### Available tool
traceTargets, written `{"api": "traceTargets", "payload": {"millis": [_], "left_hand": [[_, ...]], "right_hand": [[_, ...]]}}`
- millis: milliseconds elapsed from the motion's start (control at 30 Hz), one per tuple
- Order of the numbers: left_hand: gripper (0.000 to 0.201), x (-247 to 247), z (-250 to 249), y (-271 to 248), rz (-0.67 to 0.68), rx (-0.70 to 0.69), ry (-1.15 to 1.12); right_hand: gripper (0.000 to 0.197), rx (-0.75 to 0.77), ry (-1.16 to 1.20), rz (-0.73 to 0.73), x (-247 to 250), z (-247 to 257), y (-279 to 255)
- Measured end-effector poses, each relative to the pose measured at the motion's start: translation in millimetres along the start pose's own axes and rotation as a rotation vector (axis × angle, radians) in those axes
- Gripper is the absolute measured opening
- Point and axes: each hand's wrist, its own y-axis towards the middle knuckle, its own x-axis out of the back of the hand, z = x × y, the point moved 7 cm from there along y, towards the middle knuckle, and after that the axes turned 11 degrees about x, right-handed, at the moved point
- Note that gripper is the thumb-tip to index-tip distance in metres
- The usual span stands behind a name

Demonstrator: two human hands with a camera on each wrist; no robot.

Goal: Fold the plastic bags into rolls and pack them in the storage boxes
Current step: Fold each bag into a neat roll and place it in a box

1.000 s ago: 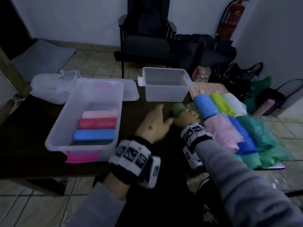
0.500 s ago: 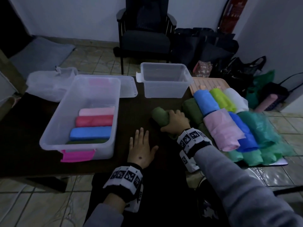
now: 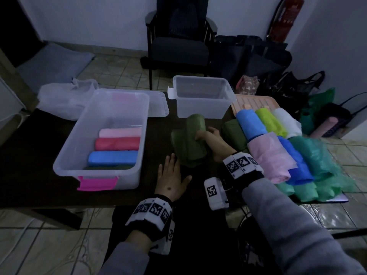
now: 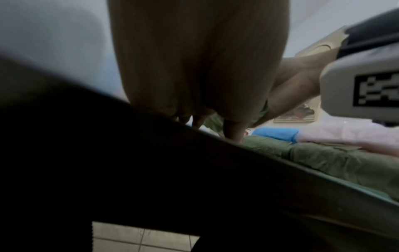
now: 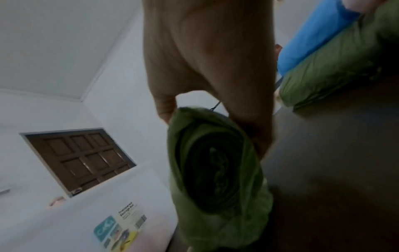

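Fingers of the right hand (image 3: 215,144) curl round a dark green roll (image 3: 191,140) of plastic bag at the centre of the head view, lifted off the dark table (image 3: 35,155); the right-wrist view shows its spiral end (image 5: 213,170). Just below it, the left hand (image 3: 171,178) lies flat on the table, fingers spread, holding nothing. At centre left, the large storage box (image 3: 103,135) holds pink, red and blue rolls. Above centre stands a smaller clear box (image 3: 200,96). More rolled bags (image 3: 278,147) lie at right.

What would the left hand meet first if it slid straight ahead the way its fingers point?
Most likely the dark green roll that the right hand grips: it sits just beyond the left hand, which lies flat on the table. Its height above the table is unclear.
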Motion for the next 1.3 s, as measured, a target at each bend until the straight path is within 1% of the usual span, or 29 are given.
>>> {"api": "traceTargets", "payload": {"millis": [100,167,233,300,333,400,433,467,500,533,600,667,733,800,867,1000,1033,1067,1100,1133,1167,1233,1300], "left_hand": [[0.072,1.1,0.4,0.5,0.011,-0.005,-0.020],[0.069,3.6,0.5,0.7,0.042,-0.001,-0.065],[0.058,12.3,-0.5,0.6,0.040,0.004,-0.178],[0.047,24.9,-1.0,1.4,-0.022,0.034,-0.293],[0.046,29.8,-1.5,2.8,-0.055,0.066,-0.324],[0.053,33.2,-4.6,6.6,-0.050,0.157,-0.345],[0.058,32.6,-6.9,9.0,-0.023,0.212,-0.337],[0.061,31.6,-8.9,11.7,0.003,0.265,-0.328],[0.062,30.9,-11.6,14.4,0.022,0.300,-0.315],[0.061,30.5,-15.3,17.3,0.032,0.309,-0.300],[0.049,31.2,-25.1,23.5,0.044,0.266,-0.266],[0.039,33.9,-31.6,28.9,0.052,0.223,-0.255],[0.035,42.6,-33.2,34.4,0.037,0.212,-0.308],[0.035,56.9,-32.0,38.8,-0.012,0.233,-0.379],[0.038,73.8,-29.2,44.0,-0.093,0.256,-0.469],[0.043,106.6,-26.1,48.8,-0.292,0.209,-0.741],[0.050,109.4,-23.1,49.3,-0.320,0.226,-0.774],[0.059,107.1,-18.2,51.4,-0.326,0.273,-0.760],[0.068,100.2,-13.3,54.3,-0.296,0.334,-0.715],[0.073,88.5,-8.5,59.6,-0.225,0.390,-0.672],[0.075,75.8,-6.0,63.9,-0.135,0.415,-0.644],[0.071,58.5,-8.1,68.1,-0.001,0.397,-0.618],[0.073,51.8,-10.6,69.8,0.053,0.382,-0.572]], "right_hand": [[0.070,-0.104,-0.096,-0.024,2.2,-17.3,-1.1],[0.071,-0.107,-0.227,-0.041,7.1,-23.2,0.2],[0.075,-0.031,-0.471,-0.060,13.6,-16.5,0.8],[0.078,0.079,-0.681,-0.076,17.7,-0.7,-3.1],[0.075,0.153,-0.787,-0.069,18.1,8.0,-5.0],[0.057,0.327,-1.043,-0.001,11.0,22.6,-8.1],[0.047,0.408,-1.159,0.068,4.9,27.1,-10.7],[0.042,0.464,-1.247,0.149,-0.8,27.9,-12.3],[0.042,0.494,-1.322,0.226,-4.6,27.2,-14.0],[0.043,0.518,-1.389,0.284,-6.2,26.7,-15.5],[0.042,0.532,-1.517,0.359,-5.4,26.1,-18.2],[0.041,0.516,-1.600,0.385,-1.6,25.8,-20.9],[0.040,0.558,-1.682,0.365,-0.3,29.9,-25.4],[0.042,0.652,-1.742,0.349,-3.3,33.9,-29.4],[0.047,0.696,-1.746,0.379,-7.5,32.7,-31.1],[0.070,0.661,-1.712,0.431,-11.4,20.7,-33.4],[0.071,0.659,-1.704,0.438,-12.6,17.2,-34.6],[0.069,0.656,-1.682,0.439,-13.5,13.6,-35.9],[0.067,0.651,-1.656,0.442,-14.1,10.0,-36.4],[0.064,0.646,-1.625,0.444,-14.6,6.8,-37.6],[0.062,0.634,-1.597,0.448,-14.9,3.6,-38.7],[0.064,0.614,-1.568,0.460,-14.4,-2.9,-40.9],[0.068,0.594,-1.563,0.502,-13.9,-10.1,-44.5]]}}
